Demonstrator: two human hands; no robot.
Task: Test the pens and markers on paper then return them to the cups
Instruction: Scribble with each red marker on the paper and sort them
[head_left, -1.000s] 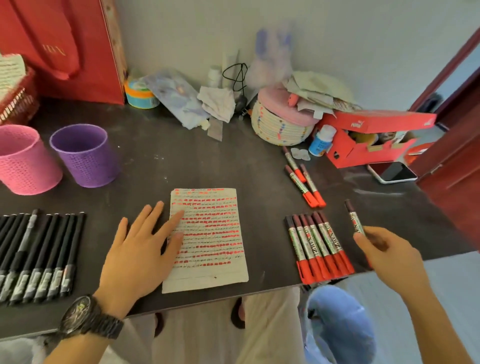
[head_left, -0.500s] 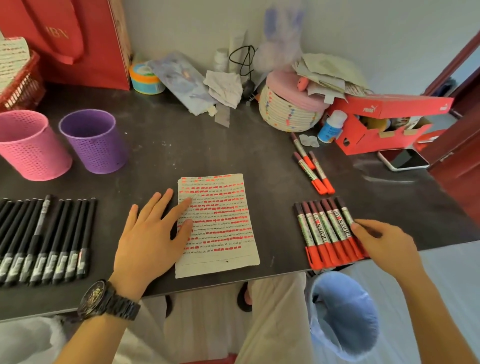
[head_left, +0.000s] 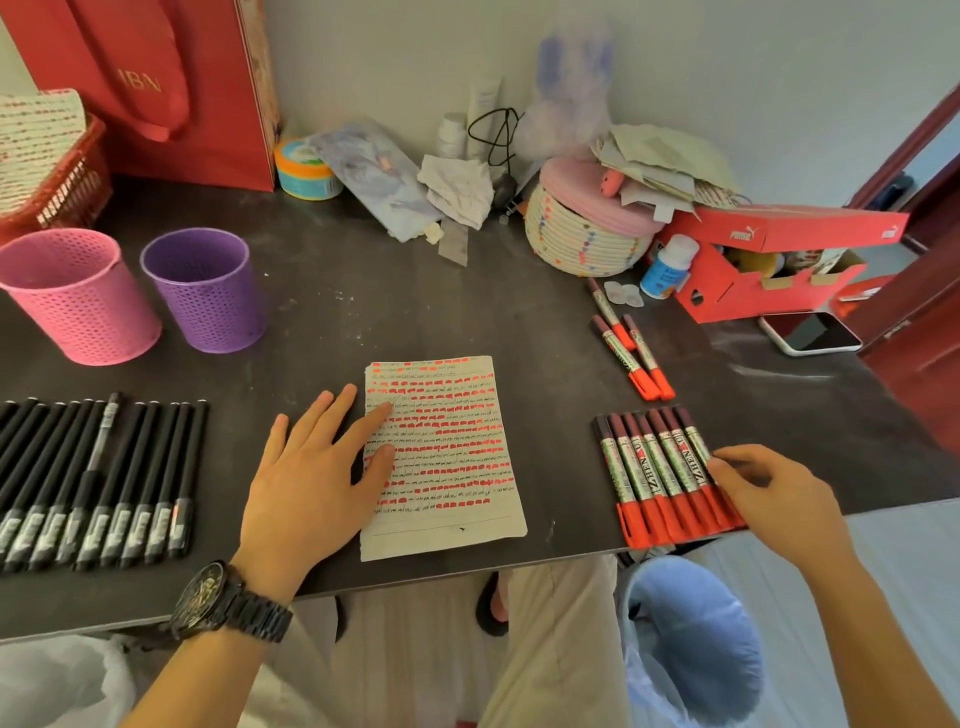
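Left hand (head_left: 306, 488): fingers spread flat, index and thumb tips pinning the paper (head_left: 457, 467) at its left edge. Right hand (head_left: 774, 499): fingers curled against the outer end of the marker row (head_left: 654, 478); pinch or nudge, I cannot tell. Judgement: marker testing underway. Next I'd reach for the loose markers (head_left: 631, 353) farther back.

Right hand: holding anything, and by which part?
Right hand touches the rightmost marker on its near half; whether it grips cannot be told.

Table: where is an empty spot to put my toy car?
The biggest bare patch lies between the purple cup, the woven basket and the paper. A smaller one lies between the three loose markers, the phone and the marker row. Crowded: the back wall's clutter, the black pens at left.
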